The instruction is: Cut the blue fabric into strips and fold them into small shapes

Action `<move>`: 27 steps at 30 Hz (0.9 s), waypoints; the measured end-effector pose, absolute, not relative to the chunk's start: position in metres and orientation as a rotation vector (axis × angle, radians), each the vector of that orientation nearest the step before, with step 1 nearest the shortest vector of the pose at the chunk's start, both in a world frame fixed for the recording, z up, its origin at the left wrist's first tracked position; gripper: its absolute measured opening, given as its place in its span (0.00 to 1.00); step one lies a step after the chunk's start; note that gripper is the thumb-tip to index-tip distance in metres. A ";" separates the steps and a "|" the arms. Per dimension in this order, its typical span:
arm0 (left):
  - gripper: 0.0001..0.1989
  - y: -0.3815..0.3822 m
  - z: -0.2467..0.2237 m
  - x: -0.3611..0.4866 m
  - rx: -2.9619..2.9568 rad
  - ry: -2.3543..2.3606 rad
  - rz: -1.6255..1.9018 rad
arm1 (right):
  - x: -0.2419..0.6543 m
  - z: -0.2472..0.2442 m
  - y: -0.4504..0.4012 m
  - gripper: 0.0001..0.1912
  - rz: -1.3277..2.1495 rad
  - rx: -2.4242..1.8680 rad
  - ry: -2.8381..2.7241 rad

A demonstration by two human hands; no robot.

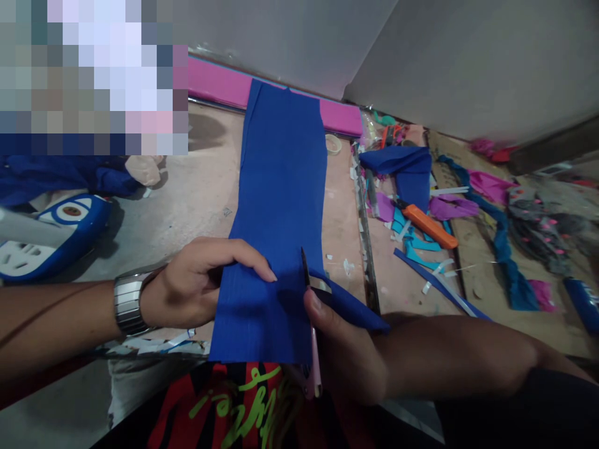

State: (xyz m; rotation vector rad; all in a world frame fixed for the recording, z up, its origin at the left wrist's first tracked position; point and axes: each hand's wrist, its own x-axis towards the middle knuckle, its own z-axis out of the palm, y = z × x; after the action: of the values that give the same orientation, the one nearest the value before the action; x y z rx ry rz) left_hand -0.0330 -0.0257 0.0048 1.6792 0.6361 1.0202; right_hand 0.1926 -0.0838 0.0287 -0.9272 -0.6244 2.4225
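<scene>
A long strip of blue material runs from the far edge of the table down to my lap. My left hand grips its left edge, thumb on top and the other fingers underneath. Scissors with pink handles are held in my right hand, near the strip's right edge. One dark blade points up and away over the blue material. To the right of the blades, a narrow cut part of the blue material folds out over my right wrist.
Pink material lies along the far edge. On the right are an orange cutter, blue and pink scraps, and a blue can. A blue and white object stands at the left, beside dark blue cloth.
</scene>
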 end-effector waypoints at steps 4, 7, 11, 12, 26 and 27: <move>0.11 -0.026 0.003 -0.033 1.682 0.642 1.013 | 0.191 0.036 -0.081 0.31 2.401 -0.981 -0.589; 0.12 -0.027 0.003 -0.033 1.669 0.645 1.023 | 0.189 0.043 -0.077 0.31 2.414 -1.007 -0.598; 0.14 -0.026 0.005 -0.033 1.721 0.590 1.033 | 0.190 0.040 -0.079 0.36 2.382 -0.994 -0.637; 0.14 -0.025 0.005 -0.033 1.738 0.569 1.035 | 0.190 0.037 -0.080 0.36 2.365 -1.005 -0.631; 0.19 -0.028 0.005 -0.034 1.707 0.518 0.990 | 0.183 0.038 -0.081 0.37 2.316 -1.036 -0.567; 0.21 -0.029 0.004 -0.034 1.660 0.537 0.982 | 0.183 0.041 -0.079 0.38 2.347 -1.033 -0.563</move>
State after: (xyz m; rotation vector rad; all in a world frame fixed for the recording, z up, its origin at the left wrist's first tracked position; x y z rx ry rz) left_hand -0.0340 -0.0288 0.0040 1.6596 0.5369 0.9824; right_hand 0.1826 -0.0794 0.0406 -1.0326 -0.5632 2.3466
